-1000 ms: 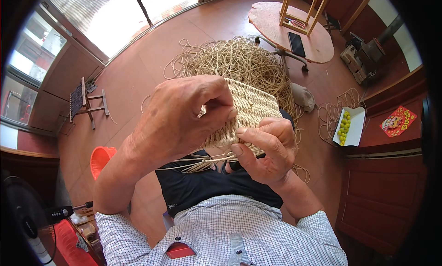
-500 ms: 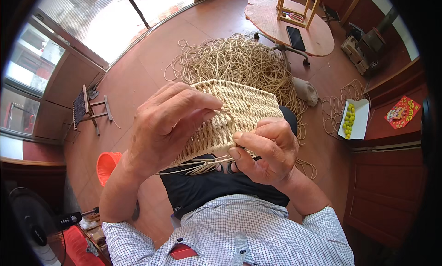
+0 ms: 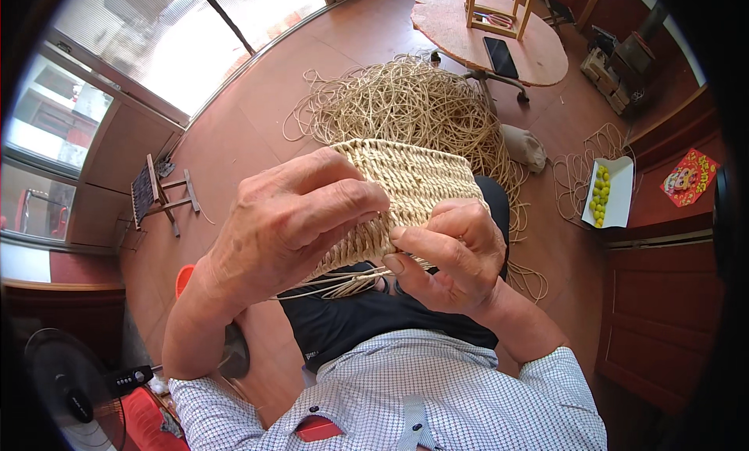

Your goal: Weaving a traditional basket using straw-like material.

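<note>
A half-woven basket of pale straw rope [image 3: 413, 178] rests over my lap, held up in front of me. My left hand [image 3: 296, 217] wraps over its near left side, fingers curled onto the weave. My right hand [image 3: 449, 252] pinches the woven edge beside it, thumb and forefinger closed on a strand. Thin loose straw ends [image 3: 343, 283] stick out below both hands. Much of the basket's near edge is hidden by my fingers.
A big tangle of straw rope [image 3: 406, 108] lies on the reddish floor beyond the basket. Farther off stand a round wooden table [image 3: 538, 57] with a dark phone [image 3: 500, 57], a small folding stool [image 3: 160, 193], a white tray of green fruit [image 3: 607, 192], and a fan [image 3: 70, 388] at lower left.
The basket and both hands have stayed close together while the view shifted slightly. My left fingers have slid a little along the weave toward my right hand.
</note>
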Action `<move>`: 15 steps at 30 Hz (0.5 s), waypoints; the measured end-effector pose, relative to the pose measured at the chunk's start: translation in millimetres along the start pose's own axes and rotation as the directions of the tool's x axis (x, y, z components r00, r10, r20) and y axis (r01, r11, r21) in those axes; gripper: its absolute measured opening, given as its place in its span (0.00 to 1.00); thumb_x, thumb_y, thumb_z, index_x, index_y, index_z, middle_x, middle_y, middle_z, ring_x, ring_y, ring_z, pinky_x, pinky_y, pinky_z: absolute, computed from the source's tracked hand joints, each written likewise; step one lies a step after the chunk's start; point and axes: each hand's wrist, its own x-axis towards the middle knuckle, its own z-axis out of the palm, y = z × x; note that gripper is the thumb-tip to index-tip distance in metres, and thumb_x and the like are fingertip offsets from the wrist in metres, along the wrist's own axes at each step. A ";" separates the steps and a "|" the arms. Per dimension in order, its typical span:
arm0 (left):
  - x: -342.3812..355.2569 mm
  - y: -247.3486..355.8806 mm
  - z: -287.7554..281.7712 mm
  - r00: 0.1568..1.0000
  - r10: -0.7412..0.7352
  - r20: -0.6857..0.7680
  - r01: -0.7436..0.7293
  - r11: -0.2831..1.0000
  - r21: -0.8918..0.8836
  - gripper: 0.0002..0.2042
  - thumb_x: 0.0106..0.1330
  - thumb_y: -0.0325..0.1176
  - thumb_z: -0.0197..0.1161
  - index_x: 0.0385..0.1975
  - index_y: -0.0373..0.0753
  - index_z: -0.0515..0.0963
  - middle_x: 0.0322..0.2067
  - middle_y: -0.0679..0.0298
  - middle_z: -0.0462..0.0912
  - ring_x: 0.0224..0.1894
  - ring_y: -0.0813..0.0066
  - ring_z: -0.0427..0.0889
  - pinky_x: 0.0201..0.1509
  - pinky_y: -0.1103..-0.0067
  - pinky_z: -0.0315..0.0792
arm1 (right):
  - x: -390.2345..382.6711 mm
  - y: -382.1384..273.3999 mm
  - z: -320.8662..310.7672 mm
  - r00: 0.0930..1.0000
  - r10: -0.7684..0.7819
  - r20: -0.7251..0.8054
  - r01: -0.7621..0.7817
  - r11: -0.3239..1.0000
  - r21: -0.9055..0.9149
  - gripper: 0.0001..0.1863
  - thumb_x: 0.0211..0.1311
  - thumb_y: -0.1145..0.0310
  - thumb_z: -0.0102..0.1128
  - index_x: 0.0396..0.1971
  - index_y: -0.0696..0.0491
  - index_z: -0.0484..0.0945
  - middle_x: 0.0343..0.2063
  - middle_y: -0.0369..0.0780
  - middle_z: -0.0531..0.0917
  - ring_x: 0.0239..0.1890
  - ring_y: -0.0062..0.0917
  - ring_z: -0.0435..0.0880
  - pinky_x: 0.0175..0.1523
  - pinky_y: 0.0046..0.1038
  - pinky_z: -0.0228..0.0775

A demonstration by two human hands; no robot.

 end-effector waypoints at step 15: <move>10.9 2.4 -4.7 0.990 -0.040 0.139 0.051 0.996 -0.076 0.08 0.70 0.27 0.75 0.47 0.43 0.89 0.40 0.61 0.85 0.41 0.64 0.89 0.42 0.69 0.83 | -1.5 1.4 -0.6 1.000 0.008 -0.008 -0.008 1.000 0.018 0.17 0.53 0.70 0.87 0.43 0.46 0.93 0.32 0.30 0.76 0.35 0.25 0.83 0.36 0.27 0.78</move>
